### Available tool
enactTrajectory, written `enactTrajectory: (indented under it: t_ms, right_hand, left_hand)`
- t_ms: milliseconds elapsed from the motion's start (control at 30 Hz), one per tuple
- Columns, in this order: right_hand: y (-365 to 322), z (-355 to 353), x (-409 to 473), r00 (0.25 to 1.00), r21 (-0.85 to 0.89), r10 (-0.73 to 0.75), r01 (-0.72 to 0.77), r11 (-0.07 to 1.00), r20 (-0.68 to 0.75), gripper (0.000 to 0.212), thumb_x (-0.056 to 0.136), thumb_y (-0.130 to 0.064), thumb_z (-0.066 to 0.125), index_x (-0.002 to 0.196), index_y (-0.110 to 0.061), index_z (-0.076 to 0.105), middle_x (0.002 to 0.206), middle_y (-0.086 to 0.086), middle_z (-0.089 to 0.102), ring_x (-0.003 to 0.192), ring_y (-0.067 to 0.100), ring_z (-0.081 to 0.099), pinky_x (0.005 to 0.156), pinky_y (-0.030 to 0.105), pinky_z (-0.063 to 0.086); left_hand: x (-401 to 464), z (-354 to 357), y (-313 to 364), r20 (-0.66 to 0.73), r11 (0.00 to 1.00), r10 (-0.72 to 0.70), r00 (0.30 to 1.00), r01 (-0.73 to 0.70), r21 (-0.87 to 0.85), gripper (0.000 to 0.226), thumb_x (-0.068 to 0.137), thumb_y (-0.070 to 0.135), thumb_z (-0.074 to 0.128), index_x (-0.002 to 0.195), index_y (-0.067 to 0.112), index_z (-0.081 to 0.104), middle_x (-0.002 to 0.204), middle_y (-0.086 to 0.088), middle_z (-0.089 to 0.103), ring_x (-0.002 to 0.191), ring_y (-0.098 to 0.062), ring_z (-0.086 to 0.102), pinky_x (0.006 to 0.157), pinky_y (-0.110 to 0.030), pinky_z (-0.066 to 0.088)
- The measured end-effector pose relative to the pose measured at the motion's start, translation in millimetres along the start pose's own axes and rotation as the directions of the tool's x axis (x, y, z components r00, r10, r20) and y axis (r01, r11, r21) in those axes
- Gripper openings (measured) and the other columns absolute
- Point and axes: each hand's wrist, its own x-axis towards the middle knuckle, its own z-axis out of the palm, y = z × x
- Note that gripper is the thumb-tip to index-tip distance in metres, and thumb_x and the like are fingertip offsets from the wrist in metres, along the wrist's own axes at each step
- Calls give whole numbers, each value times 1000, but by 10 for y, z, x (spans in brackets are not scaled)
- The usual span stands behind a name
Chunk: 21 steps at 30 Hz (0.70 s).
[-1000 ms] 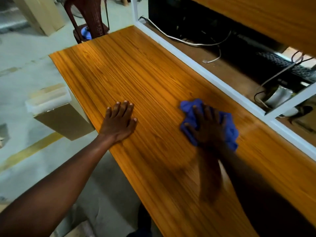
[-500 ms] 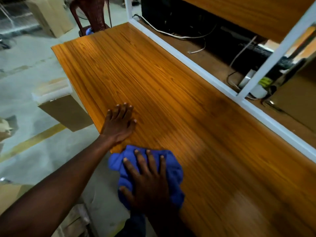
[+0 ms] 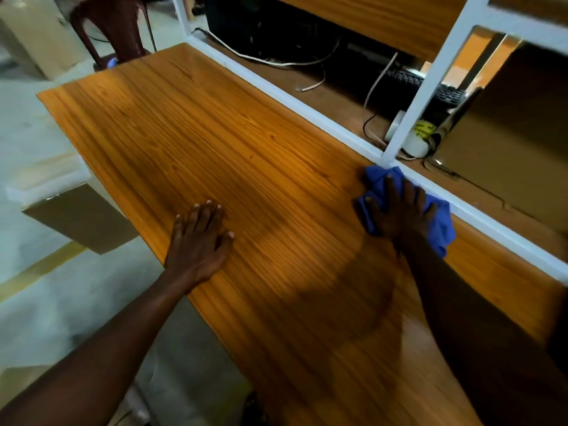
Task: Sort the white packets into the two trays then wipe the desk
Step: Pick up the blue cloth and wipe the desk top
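Observation:
The orange wood-grain desk (image 3: 233, 142) fills the middle of the view. My right hand (image 3: 399, 210) presses a crumpled blue cloth (image 3: 439, 232) flat on the desk, right against the white frame rail (image 3: 307, 109) at the desk's back edge. My left hand (image 3: 199, 238) lies flat, fingers apart, on the desk near its front edge, holding nothing. No white packets or trays are in view.
Behind the rail a lower shelf holds cables (image 3: 276, 61), a keyboard (image 3: 430, 84), a white mug (image 3: 418, 136) and a cardboard box (image 3: 507, 142). A white upright post (image 3: 430, 81) rises by the cloth. On the floor left stand a foam-topped box (image 3: 76, 210) and a maroon chair (image 3: 113, 26).
My right hand swept the blue cloth from the desk's front edge near my left hand across to the back rail. My left hand stayed planted.

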Motion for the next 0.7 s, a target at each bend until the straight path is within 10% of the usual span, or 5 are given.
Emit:
enactTrajectory:
  t_ms: [133,267,367,567,700]
  right_hand:
    - [-601,316,-1189,967,-80,-238,231,970,-88,80,89,-77,31,157,-37,21,163,8,25,147,39,25,114,68,18]
    - [-1029,674,-2936,734,-57,-675,673,737,-72,81,85,-78,44,155,-40,29,163,4,33,148,38,29,117,66,16]
    - [-845,658,-3088,695,-35,-719,718,695,-8,74,90,-78,39,155,-45,26,165,-3,29,151,33,24,117,65,17]
    - [415,228,-1830,991,-26,-117,116,993,-63,72,95,-74,28,158,-41,16,167,4,20,151,35,19,116,67,14]
    - [1199,-94,-1259,926,144,364,-349,926,-97,71,96,-69,30,158,-37,18,168,8,12,153,39,5,116,71,3]
  left_hand:
    - [12,-31,17,36,1000,-6,999,6,1,77,92,66,8,158,27,-2,166,2,-9,152,-19,-13,122,-52,-4]
    - [0,-31,-9,22,1000,-8,1000,8,26,77,92,64,12,158,25,4,167,-1,-2,153,-23,-6,121,-55,-1]
    - [-65,-8,4,25,999,20,1000,-21,37,76,93,63,13,158,23,6,167,-2,1,153,-26,-1,121,-56,2]
    - [-514,86,382,18,995,94,995,-94,25,75,96,63,13,158,21,5,167,-7,2,152,-30,1,120,-58,3]
    - [-1025,254,921,6,979,198,980,-198,45,79,92,63,13,157,18,15,165,-10,12,152,-33,10,117,-60,7]
